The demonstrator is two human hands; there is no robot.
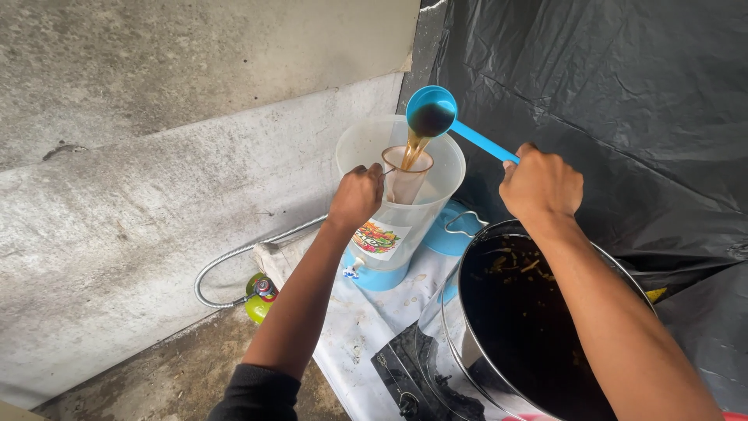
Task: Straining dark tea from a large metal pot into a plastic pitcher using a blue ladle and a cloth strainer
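So we're mid-pour here: right hand has a tight grip on the blue ladle, tipping dark liquid into the cloth strainer that our left hand holds clamped over the clear dispenser jug on the bench. The jug looks barely filled, and the steel pot is still pretty full, so lots left.

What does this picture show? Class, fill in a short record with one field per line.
Left hand: left hand holds a cloth strainer over the dispenser
Right hand: right hand tips a blue ladle, pouring dark liquid
Receiver: translucent dispenser with blue base
Source: steel pot of dark liquid
Surface: white cloth
Floor: gas cylinder with hose
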